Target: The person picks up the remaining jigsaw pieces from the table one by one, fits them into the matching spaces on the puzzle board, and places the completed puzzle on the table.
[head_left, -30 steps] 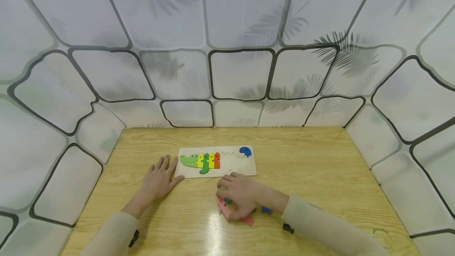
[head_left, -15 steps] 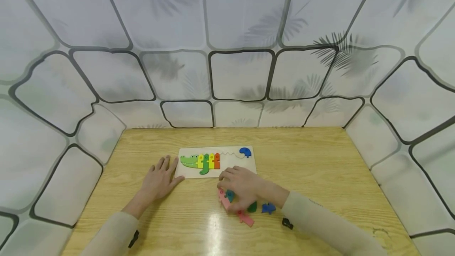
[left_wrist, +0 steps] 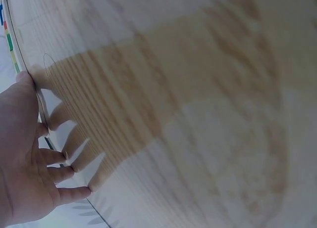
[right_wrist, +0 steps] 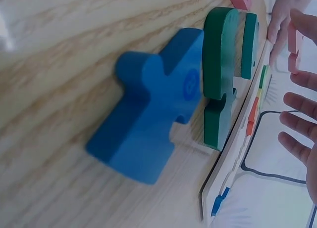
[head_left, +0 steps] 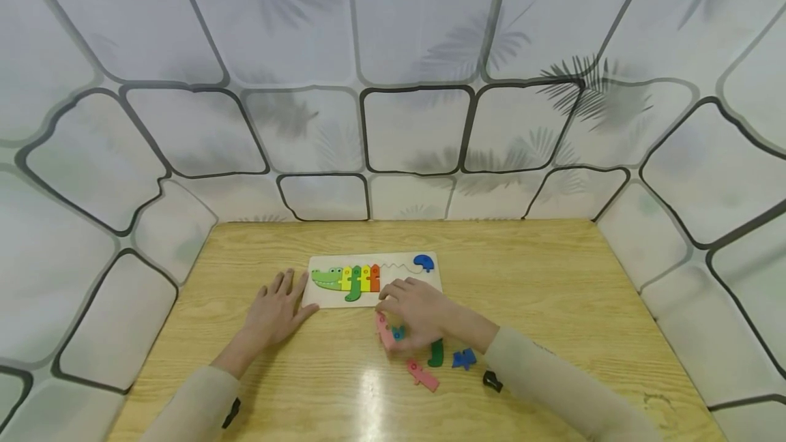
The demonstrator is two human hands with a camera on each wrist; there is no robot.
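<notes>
My right hand [head_left: 419,314] pinches a pink puzzle piece [right_wrist: 294,49] between thumb and index finger, the other fingers spread. In the head view it is close to the front edge of a pale puzzle board [head_left: 327,300]. A crocodile's green head [head_left: 327,278], yellow and green body pieces and an orange piece [head_left: 375,278] sit joined in the board, with a blue tail piece [head_left: 424,262] at its upper right. My left hand [head_left: 273,309] lies flat on the table, fingertips and thumb at the board's left edge.
Near my right hand lie a teal piece [head_left: 398,333], a dark green piece [right_wrist: 220,79], a blue piece [right_wrist: 153,109] and another pink piece [head_left: 423,376]. The wooden table [head_left: 522,258] meets a patterned wall [head_left: 411,128] behind and at both sides.
My right hand has moved up toward the board, taking the pink piece along and uncovering the teal and dark green pieces and more of the blue one. The left hand stays put.
</notes>
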